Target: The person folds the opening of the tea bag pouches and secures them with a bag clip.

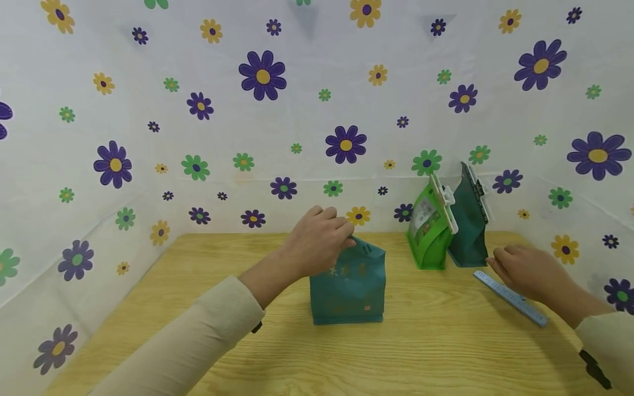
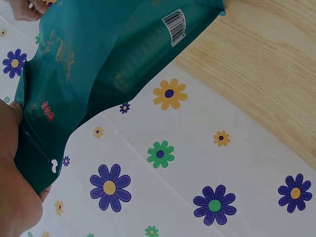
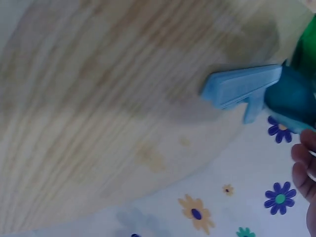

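A teal pouch bag (image 1: 349,294) stands upright on the wooden table. My left hand (image 1: 319,240) grips its top edge, fingers curled over the rim. In the left wrist view the teal bag's barcode (image 2: 175,26) shows, and the left hand (image 2: 17,182) pinches one end. On the right lies a light blue bag-sealing clip (image 1: 512,300), also in the right wrist view as the blue clip (image 3: 242,88). Just above it hovers my right hand (image 1: 532,275), fingers loosely curled, holding nothing visible. Part of that right hand (image 3: 306,173) shows at the frame's edge.
At the back right stand a green bag (image 1: 428,234) and a dark teal bag (image 1: 466,225), each with a white clip across its top. A flower-print cloth (image 1: 297,110) hangs around the table's (image 1: 223,341) back and sides.
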`<state>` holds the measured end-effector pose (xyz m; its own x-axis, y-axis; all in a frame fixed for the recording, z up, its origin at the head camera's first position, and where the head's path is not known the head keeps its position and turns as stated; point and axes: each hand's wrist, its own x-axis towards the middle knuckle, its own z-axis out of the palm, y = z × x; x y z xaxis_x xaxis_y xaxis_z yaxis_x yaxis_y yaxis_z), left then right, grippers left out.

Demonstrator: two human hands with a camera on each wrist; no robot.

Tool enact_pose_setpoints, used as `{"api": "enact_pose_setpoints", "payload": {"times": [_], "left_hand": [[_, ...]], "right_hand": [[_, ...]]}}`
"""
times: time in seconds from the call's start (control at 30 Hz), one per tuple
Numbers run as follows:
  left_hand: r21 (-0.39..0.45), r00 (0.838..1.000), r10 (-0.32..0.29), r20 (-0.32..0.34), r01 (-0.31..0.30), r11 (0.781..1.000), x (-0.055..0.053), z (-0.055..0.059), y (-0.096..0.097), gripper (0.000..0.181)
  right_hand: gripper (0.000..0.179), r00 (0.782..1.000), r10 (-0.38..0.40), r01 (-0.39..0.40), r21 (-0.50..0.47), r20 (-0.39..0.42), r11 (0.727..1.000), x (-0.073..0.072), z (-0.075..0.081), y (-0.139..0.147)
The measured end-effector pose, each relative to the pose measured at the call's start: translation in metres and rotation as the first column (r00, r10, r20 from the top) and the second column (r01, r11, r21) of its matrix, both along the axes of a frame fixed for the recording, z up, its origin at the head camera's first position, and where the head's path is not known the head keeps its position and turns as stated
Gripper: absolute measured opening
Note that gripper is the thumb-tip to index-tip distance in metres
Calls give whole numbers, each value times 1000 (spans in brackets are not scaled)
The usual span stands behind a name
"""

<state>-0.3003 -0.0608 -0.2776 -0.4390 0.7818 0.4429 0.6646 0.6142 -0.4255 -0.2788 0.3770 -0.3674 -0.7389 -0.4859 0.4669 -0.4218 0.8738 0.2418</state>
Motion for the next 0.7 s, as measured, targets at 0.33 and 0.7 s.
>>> {"api": "enact_pose_setpoints", "payload": {"times": [0.33, 0.7], "left_hand": [[-12, 1000, 10, 16, -10, 1000, 2, 2, -1, 24], [-10, 1000, 11, 18, -11, 1000, 2, 1, -1, 24]], "right_hand": [[23, 934, -231, 204, 124, 273, 971, 6, -22, 26], [18, 886, -269, 249, 104, 377, 963, 5, -31, 28]]}}
